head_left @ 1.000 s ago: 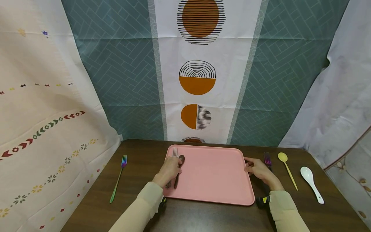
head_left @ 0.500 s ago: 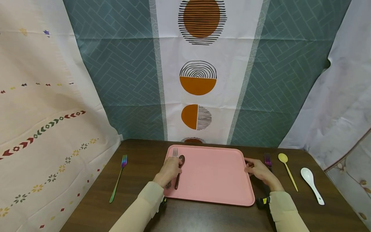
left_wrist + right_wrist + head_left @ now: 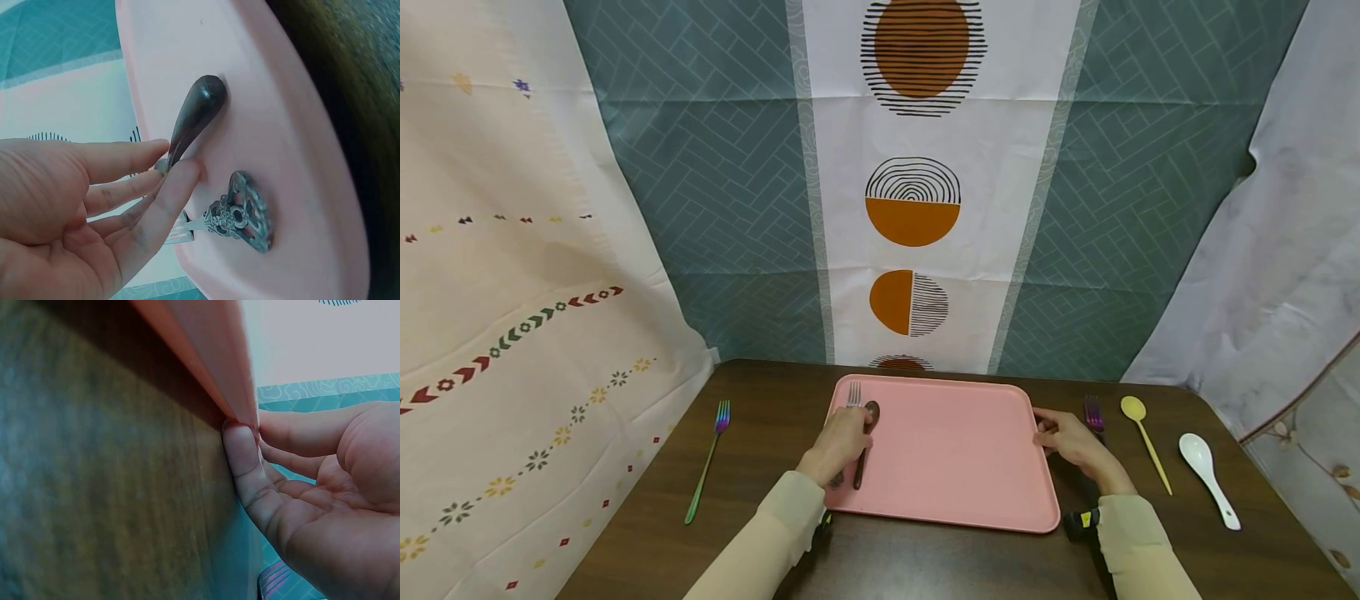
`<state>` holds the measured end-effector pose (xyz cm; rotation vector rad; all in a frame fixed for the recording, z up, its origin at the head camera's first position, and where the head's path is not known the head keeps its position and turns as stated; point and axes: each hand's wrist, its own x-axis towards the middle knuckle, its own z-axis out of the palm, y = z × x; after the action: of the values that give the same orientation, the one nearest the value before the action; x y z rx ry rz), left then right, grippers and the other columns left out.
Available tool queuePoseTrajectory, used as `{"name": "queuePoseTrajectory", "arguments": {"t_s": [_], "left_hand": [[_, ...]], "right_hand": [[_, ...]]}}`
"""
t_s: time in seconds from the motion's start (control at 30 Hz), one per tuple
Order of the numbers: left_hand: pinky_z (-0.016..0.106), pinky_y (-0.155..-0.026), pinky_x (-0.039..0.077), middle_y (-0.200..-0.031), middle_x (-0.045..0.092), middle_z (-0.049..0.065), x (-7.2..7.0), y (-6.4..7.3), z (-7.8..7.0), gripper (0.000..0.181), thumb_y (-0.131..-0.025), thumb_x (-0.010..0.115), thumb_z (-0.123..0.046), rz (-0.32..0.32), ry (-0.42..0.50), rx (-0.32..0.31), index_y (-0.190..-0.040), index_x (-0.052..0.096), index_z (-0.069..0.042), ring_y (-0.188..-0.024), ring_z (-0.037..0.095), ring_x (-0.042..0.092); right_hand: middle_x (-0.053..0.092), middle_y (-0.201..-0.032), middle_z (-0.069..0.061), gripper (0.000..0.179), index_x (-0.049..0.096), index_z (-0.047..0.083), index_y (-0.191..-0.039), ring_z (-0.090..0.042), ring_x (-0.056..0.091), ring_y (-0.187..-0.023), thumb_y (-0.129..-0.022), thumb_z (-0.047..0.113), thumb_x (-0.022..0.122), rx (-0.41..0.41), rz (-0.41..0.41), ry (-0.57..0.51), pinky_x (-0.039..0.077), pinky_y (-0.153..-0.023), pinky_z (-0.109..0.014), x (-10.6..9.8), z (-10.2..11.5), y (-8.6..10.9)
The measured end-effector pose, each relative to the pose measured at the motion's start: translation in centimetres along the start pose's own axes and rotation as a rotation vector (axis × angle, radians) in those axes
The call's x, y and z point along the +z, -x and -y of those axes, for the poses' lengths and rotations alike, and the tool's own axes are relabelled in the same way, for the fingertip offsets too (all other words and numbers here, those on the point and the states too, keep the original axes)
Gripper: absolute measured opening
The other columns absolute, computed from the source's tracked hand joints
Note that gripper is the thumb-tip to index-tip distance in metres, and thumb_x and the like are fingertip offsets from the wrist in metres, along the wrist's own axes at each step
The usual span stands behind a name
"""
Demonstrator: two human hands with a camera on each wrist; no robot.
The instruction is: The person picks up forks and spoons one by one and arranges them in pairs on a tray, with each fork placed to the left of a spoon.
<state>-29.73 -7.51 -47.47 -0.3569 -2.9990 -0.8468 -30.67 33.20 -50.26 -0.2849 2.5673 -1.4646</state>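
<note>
A pink rectangular tray (image 3: 958, 454) lies on the dark wooden table. Over its left part is my left hand (image 3: 838, 437), pinching a dark brown spoon (image 3: 201, 103) between thumb and fingertips near the middle of its handle. Beside that spoon, on the tray, lies a silver fork (image 3: 247, 215) with an ornate openwork handle end; in the head view the hand covers its middle. At the tray's right edge my right hand (image 3: 1072, 439) pinches the rim, with the thumb on one side and a finger on the other.
Left of the tray lies a fork (image 3: 703, 467) with rainbow tines and a green handle. To the right are a purple fork (image 3: 1092, 412), partly behind the right hand, a yellow spoon (image 3: 1145, 433) and a white spoon (image 3: 1206, 475). Patterned cloths (image 3: 745, 208) hang around the table.
</note>
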Motion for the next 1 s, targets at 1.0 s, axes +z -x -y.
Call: {"name": "queuePoseTrajectory", "arguments": {"t_s": [1.0], "left_hand": [[0.030, -0.061, 0.050, -0.098, 0.075, 0.013, -0.69, 0.09, -0.14, 0.019, -0.094, 0.073, -0.006, 0.033, -0.001, -0.015, -0.110, 0.075, 0.003, -0.069, 0.015, 0.058]], "right_hand": [[0.058, -0.099, -0.017, 0.060, 0.035, -0.021, -0.149, -0.025, 0.061, -0.085, -0.097, -0.004, 0.060, -0.014, -0.002, 0.006, 0.058, -0.071, -0.034, -0.03, -0.32, -0.09]]}}
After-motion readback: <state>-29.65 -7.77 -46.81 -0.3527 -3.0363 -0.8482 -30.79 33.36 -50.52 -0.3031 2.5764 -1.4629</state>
